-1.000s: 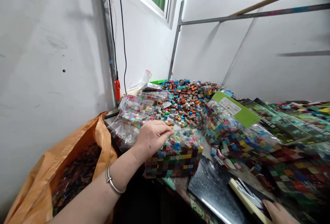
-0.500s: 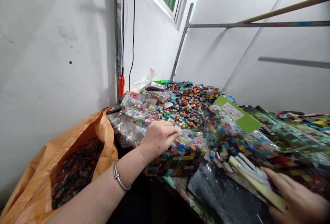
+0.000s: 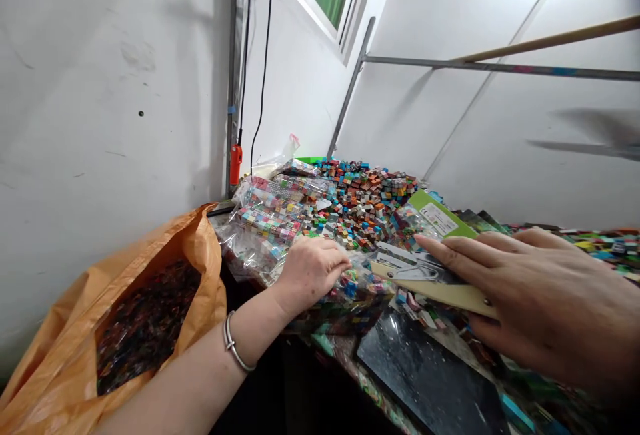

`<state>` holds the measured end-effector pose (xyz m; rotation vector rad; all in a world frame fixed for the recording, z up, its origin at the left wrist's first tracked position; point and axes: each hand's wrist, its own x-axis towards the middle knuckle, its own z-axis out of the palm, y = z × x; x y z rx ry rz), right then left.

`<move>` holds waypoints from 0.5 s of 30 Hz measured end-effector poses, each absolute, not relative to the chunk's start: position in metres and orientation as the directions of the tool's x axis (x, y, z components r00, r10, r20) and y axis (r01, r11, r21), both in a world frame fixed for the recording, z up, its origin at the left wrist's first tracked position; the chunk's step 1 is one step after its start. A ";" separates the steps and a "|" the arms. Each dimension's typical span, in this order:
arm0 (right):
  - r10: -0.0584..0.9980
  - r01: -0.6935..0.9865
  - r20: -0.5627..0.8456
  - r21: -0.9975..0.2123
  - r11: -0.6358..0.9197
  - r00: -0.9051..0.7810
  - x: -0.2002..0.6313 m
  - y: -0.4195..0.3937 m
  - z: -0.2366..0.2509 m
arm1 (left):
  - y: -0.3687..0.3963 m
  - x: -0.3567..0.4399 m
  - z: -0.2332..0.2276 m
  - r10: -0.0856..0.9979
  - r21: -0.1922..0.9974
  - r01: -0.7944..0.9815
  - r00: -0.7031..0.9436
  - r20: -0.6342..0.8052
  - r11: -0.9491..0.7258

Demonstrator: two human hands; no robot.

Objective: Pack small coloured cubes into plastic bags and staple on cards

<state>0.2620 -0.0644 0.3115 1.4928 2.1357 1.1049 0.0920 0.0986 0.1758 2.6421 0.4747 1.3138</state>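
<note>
My left hand (image 3: 311, 272) is closed in a pinch on the gathered top of a clear plastic bag (image 3: 357, 285). Small colourful blocks fill the bag, which stands at the near edge of the heap. In my right hand (image 3: 545, 295) is a cream and silver stapler (image 3: 425, 278), gripped from above and behind. Its front end points left and reaches the right side of the bag's top, close to my left fingertips. Whether its jaws touch the plastic I cannot tell.
Loose colourful blocks (image 3: 365, 201) lie piled behind my hands, with other filled bags (image 3: 275, 215) to their left. A green card label (image 3: 440, 215) tops another bag. An orange sack (image 3: 205, 255) stands at left. A dark speckled slab (image 3: 425, 371) lies in front. An orange switch (image 3: 235, 165) hangs by the wall.
My right hand has brought the stapler up and left, from over the dark slab to the bag's top. My left hand keeps its pinch in nearly the same place.
</note>
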 end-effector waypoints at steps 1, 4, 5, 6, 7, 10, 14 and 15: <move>0.890 0.651 0.168 0.740 0.170 -0.424 0.258 -0.063 0.313 | 0.098 0.092 0.175 0.341 0.266 0.213 0.564 0.752 -0.940; 0.891 0.651 0.151 0.735 0.188 -0.428 0.248 -0.059 0.318 | 0.097 0.091 0.174 0.331 0.247 0.222 0.570 0.752 -0.943; 0.897 0.653 0.140 0.733 0.191 -0.420 0.246 -0.058 0.318 | 0.097 0.090 0.174 0.330 0.243 0.226 0.575 0.748 -0.943; 0.903 0.653 0.126 0.732 0.194 -0.410 0.243 -0.056 0.319 | 0.096 0.089 0.173 0.331 0.241 0.230 0.578 0.746 -0.943; 0.910 0.651 0.111 0.733 0.196 -0.400 0.240 -0.054 0.318 | 0.095 0.088 0.173 0.333 0.240 0.233 0.581 0.743 -0.942; 0.927 0.636 0.060 0.744 0.205 -0.369 0.231 -0.049 0.317 | 0.095 0.083 0.173 0.329 0.234 0.233 0.585 0.742 -0.944; 0.927 0.632 0.033 0.740 0.229 -0.375 0.229 -0.053 0.318 | 0.095 0.085 0.175 0.302 0.228 0.198 0.591 0.748 -0.953; 0.921 0.657 0.068 0.721 0.220 -0.383 0.231 -0.055 0.317 | 0.094 0.086 0.176 0.306 0.234 0.198 0.591 0.747 -0.952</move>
